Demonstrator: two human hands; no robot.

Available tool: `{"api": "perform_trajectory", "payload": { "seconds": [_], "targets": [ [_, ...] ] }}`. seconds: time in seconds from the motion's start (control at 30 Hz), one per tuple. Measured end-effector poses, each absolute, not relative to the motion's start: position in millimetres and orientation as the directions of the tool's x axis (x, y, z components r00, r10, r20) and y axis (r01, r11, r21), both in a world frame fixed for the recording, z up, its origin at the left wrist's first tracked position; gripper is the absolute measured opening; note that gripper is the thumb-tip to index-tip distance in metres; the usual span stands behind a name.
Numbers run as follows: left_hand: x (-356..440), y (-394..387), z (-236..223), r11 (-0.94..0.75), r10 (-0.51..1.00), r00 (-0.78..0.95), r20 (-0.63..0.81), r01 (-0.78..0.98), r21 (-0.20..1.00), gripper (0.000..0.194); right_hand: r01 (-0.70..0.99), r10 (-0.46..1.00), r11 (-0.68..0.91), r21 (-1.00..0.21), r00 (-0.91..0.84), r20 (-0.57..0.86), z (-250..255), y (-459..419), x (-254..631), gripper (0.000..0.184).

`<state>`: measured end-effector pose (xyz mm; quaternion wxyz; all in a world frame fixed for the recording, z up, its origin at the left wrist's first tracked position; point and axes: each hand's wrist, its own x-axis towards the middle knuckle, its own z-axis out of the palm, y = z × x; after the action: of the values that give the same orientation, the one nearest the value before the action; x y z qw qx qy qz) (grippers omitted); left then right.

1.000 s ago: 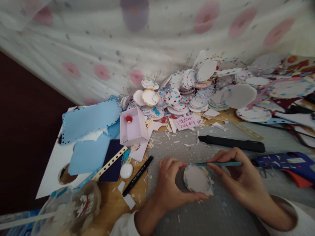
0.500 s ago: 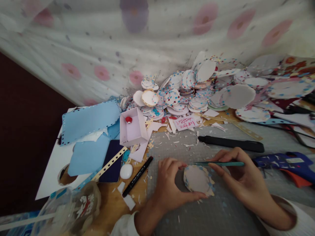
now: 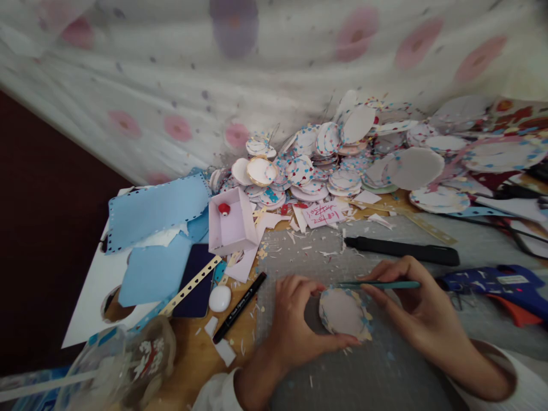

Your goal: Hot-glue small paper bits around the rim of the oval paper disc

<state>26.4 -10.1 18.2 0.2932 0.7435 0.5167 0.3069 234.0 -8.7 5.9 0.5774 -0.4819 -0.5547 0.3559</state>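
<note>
My left hand [image 3: 297, 322] grips a small round paper disc [image 3: 343, 313] by its rim, thumb at the lower edge and fingers at the upper left. Blue and cream paper bits line the disc's edge. In my right hand [image 3: 422, 314] is a pair of slim teal tweezers [image 3: 391, 284], pinched between thumb and fingers. Their tips point left and reach the disc's top edge, close to my left fingertips. Whether the tips hold a paper bit is too small to tell. The disc is over a grey cutting mat [image 3: 325, 377].
A heap of decorated paper discs [image 3: 342, 131] lines the back. At left are a small open box [image 3: 233, 222], blue paper [image 3: 158, 211], a black marker [image 3: 238, 308] and a plastic cup [image 3: 98, 365]. A black pen-like tool [image 3: 402, 251] and blue glue gun [image 3: 496, 285] lie right.
My right hand and the tweezers have shifted very slightly left. My left hand and the disc stay almost where they were.
</note>
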Motion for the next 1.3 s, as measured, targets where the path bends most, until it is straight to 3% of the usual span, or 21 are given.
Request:
{"api": "perform_trajectory", "payload": {
  "seconds": [0.3,0.6,0.9,1.3],
  "targets": [
    [25.9,-9.7,14.0,-0.344,0.935,0.281,0.215,0.584,0.735,0.066,0.208,0.919,0.353,-0.912,0.106,0.38,6.4,-11.1,232.3,0.018],
    [26.6,-10.5,14.2,-0.34,0.938,0.27,0.218,0.588,0.734,0.061,0.263,0.804,0.592,-0.762,-0.131,0.58,7.6,-12.1,238.5,0.023],
    [26.3,-11.1,10.9,-0.355,0.933,0.271,0.235,0.598,0.719,0.065,0.26,0.879,0.463,-0.847,-0.009,0.477,9.4,-15.2,237.7,0.018],
    [24.7,-11.9,10.4,-0.351,0.932,0.29,0.216,0.585,0.731,0.066,0.286,0.92,0.37,-0.884,0.021,0.392,6.3,-11.2,236.9,0.015]
  ]
}}
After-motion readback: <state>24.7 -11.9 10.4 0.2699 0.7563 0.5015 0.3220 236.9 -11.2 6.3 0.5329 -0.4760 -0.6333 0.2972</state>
